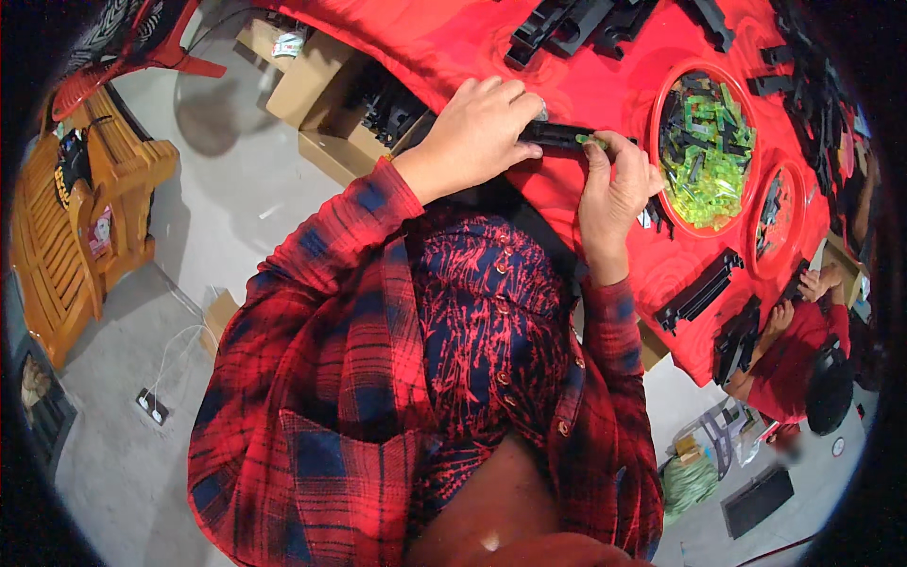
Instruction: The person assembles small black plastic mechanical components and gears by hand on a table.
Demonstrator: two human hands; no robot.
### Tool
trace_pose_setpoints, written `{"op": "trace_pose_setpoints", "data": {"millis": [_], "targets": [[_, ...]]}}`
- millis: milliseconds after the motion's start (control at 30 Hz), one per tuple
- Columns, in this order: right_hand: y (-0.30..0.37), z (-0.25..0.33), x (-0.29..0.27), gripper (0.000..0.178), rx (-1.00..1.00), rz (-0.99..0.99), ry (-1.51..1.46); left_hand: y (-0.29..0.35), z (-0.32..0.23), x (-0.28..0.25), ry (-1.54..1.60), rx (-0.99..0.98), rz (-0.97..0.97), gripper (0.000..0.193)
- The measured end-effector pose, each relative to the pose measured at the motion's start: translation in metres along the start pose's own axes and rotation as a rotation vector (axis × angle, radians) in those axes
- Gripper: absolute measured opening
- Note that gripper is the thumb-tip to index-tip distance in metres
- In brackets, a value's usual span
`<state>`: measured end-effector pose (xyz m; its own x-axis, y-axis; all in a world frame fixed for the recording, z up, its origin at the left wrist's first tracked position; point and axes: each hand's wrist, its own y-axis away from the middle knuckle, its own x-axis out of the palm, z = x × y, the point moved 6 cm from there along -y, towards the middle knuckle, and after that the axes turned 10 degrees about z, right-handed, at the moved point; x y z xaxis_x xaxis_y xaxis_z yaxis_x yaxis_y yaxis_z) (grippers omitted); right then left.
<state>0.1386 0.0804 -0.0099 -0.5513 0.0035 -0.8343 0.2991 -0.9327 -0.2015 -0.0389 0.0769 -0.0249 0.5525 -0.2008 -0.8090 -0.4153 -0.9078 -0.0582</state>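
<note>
My left hand (477, 132) grips one end of a long black plastic part (559, 135) over the near edge of the red-covered table. At the part's right end my right hand (614, 184) pinches a small translucent green plastic piece (590, 141) between thumb and fingers, touching the black part. Just right of that hand stands a round red tray (654, 142) heaped with yellow-green pieces (707, 180) and some black ones. How the green piece sits against the black part is partly hidden by my fingertips.
Black plastic parts (572, 28) lie along the table's far side, and another black part (699, 291) lies nearer. A smaller red tray (803, 203) stands at right, near a co-worker's hands (782, 317). An open cardboard box (331, 156) holds black parts at left, beyond a wooden bench (71, 227).
</note>
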Motion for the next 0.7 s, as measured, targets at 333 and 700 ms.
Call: {"op": "trace_pose_setpoints", "data": {"millis": [333,700], "targets": [[-0.005,0.004,0.001,0.016,-0.019,-0.056,0.016,-0.001,0.004,-0.003,0.105,-0.043,0.022,0.041],[-0.011,0.001,0.002,0.012,0.052,0.013,-0.005,-0.001,0.004,-0.004,0.066,-0.032,0.015,0.038]]}}
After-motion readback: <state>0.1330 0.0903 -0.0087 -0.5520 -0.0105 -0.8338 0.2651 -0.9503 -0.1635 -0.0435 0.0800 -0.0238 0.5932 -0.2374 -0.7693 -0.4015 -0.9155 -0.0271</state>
